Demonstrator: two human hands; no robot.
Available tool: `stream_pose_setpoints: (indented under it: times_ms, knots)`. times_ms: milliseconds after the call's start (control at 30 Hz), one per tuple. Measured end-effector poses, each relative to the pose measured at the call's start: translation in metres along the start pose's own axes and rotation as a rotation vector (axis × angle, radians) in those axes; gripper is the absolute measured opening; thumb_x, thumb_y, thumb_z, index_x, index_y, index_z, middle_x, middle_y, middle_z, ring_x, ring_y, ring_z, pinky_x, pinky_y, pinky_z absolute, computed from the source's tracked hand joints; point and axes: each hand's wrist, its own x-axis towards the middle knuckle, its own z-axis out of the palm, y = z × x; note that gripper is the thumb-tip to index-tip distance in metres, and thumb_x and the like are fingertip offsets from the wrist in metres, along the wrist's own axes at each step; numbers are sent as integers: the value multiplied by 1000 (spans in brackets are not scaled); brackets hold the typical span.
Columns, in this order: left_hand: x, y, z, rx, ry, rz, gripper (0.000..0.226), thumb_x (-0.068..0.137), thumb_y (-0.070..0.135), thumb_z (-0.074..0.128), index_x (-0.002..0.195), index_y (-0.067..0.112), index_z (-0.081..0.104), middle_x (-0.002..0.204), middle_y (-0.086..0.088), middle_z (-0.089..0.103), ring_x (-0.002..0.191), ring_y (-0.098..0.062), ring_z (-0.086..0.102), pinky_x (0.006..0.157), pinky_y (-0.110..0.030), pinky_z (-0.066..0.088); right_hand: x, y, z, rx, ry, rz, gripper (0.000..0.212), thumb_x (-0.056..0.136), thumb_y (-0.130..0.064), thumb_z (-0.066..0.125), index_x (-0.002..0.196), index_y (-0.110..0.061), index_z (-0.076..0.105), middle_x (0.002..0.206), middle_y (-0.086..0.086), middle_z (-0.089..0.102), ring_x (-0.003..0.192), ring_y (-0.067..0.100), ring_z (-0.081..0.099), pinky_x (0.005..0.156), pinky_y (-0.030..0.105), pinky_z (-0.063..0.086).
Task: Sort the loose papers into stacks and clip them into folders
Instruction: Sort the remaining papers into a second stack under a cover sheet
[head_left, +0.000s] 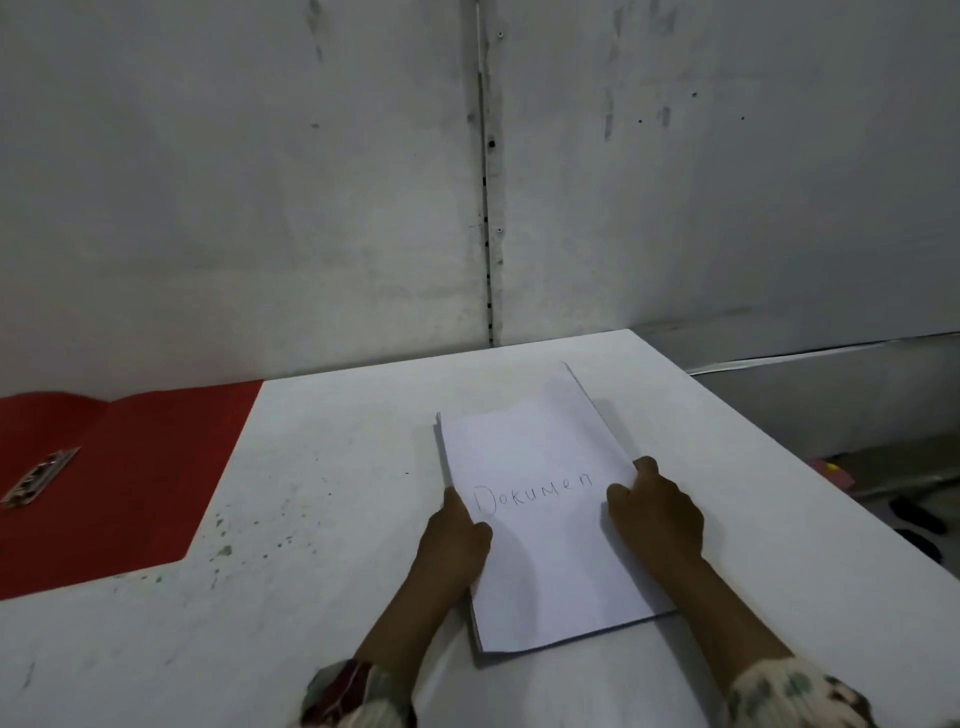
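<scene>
A person is sitting at a white, scuffed flat worktop (322, 519) that is standing against a grey wall. A neat stack of white paper sheets (540, 525), with the word "Dokumen" written by hand on the top sheet, is lying on the worktop in front of the person. The left hand (457, 540) is gripping the left edge of the stack, and the right hand (655, 512) is gripping the right edge, so the hands are apart with the papers between them. A red card folder (130, 467) is lying open at the far left, well apart from the stack, and its silver metal clip (39, 477) is holding nothing. The sorting into a stack looks done for this pile. Clipping the papers into the folder is not yet done.
</scene>
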Motion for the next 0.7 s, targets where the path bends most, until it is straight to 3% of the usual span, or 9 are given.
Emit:
stream_pose_setpoints:
  times_ms: [100,167,233,333,400,500,567,633,700]
  knots:
    - [7,-1,0,70,16,-13,41,91,10,41,131,7,34,126,-12,53,97,-21,52,74,-21,36,1,-5,6,-8,25,12,26,87,-16,43,111,-6,45,75,3,52,72,25,50,63,29,34]
    - [13,-4,-3,197,17,-35,41,91,17,45,129,6,36,124,-14,49,106,-25,53,76,-22,35,3,-7,12,-83,74,-13,27,87,-15,43,111,-6,46,98,8,58,92,28,53,71,31,37]
    - [19,-9,-8,266,18,-50,36,87,24,50,119,7,46,117,-13,50,102,-26,54,75,-24,38,8,-6,17,-164,106,-25,28,86,-15,44,112,-6,47,113,10,56,107,28,48,82,33,38]
    - [28,-15,-13,205,11,-54,30,81,24,59,106,9,49,102,-8,57,86,-19,52,74,-27,42,13,-4,18,-174,93,5,34,85,-15,44,118,-8,47,118,10,53,111,28,46,87,35,38]
    - [32,-17,-14,190,4,-42,44,81,25,62,117,7,46,99,-5,57,90,-19,53,73,-24,38,14,-4,18,-270,118,-11,36,86,-16,44,122,-11,44,121,10,50,112,28,45,88,36,36]
    - [36,-20,-13,236,-10,12,44,82,28,61,118,6,48,104,-5,54,103,-22,56,77,-23,38,17,-11,24,-449,152,-90,36,94,-18,39,129,-17,40,131,8,41,120,27,40,95,38,30]
    - [38,-23,-13,237,-31,19,41,83,28,60,116,6,49,94,1,45,104,-22,54,78,-24,39,18,-24,34,-490,106,-159,30,93,-11,39,121,-16,48,125,8,46,118,28,42,94,38,30]
    - [36,-26,-12,214,-59,12,41,84,28,59,117,6,48,83,7,39,102,-20,53,82,-25,40,13,-39,47,-423,81,-221,22,86,-1,48,104,-7,59,106,14,57,104,34,51,86,40,35]
    - [34,-22,-18,196,-119,12,45,87,30,56,123,7,45,96,3,49,108,-20,51,88,-25,40,9,-56,54,-359,62,-265,14,79,1,57,90,-2,64,91,16,60,88,37,58,77,41,40]
